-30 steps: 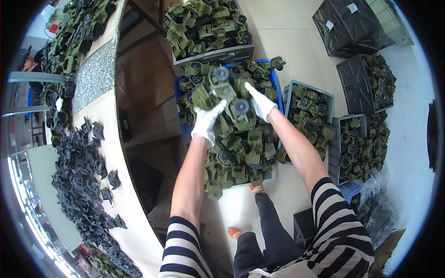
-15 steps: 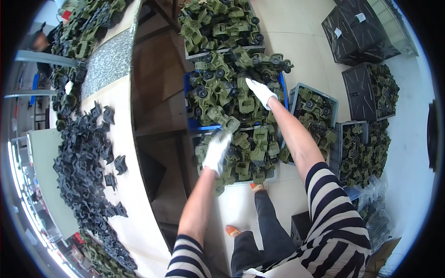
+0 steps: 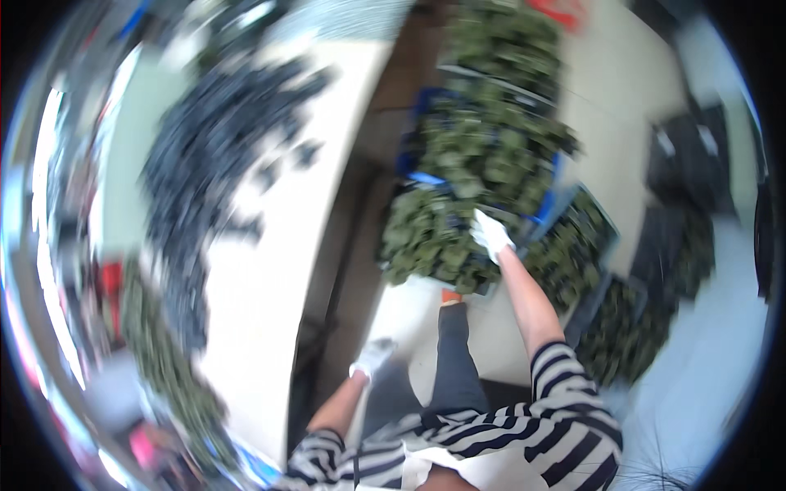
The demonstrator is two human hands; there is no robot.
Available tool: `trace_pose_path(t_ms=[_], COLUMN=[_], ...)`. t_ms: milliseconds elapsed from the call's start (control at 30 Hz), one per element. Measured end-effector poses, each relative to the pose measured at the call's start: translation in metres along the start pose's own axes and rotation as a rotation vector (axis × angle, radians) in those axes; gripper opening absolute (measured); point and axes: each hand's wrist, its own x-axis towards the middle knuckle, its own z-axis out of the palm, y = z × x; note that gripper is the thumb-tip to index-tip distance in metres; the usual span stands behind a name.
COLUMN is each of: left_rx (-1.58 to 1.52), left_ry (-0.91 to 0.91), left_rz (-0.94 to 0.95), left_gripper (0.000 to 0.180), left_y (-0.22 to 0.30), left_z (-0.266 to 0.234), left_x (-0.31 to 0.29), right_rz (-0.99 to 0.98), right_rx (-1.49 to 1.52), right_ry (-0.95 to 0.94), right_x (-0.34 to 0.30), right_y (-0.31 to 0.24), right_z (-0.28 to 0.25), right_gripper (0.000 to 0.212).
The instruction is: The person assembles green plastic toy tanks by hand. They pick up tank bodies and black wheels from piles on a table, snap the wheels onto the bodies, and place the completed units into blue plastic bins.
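Observation:
The whole view is smeared by motion. My right hand [image 3: 493,235], in a white glove, is over the near edge of the blue crate [image 3: 547,204], beside piled olive-green toy jeeps [image 3: 438,237]. Its fingers look stretched out, and I see nothing in them. My left hand [image 3: 374,356], also gloved in white, hangs low in front of my leg, apart from the crates. Its fingers are too blurred to read, and no toy shows in it. More green toy jeeps [image 3: 491,147] fill the blue crate.
To the left runs a long pale table [image 3: 270,303] with a heap of dark plastic parts [image 3: 196,164] and green pieces [image 3: 164,352]. Another crate [image 3: 602,217] of jeeps stands at the right, near dark bins [image 3: 688,164]. My orange shoe [image 3: 451,296] is by the nearest crate.
My left hand has left the near crate and dropped back toward my body. My right hand has drawn back from the middle of the blue crate. The view has swung left.

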Motion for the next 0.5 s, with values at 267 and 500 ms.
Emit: trace_pose_path(t_ms=[267, 500], left_rx=[-0.089, -1.036], left_ry=[0.286, 0.913], left_rz=[0.237, 0.067], left_gripper=[0.05, 0.047], left_y=[-0.017, -0.243], left_z=[-0.059, -0.138], left_x=[-0.141, -0.231], right_rz=[0.413, 0.214], right_rx=[-0.912, -1.072], right_ry=[-0.991, -1.456], right_x=[-0.205, -0.296], right_y=[0.091, 0.127], right_z=[0.189, 0.346], right_gripper=[0.053, 0.044])
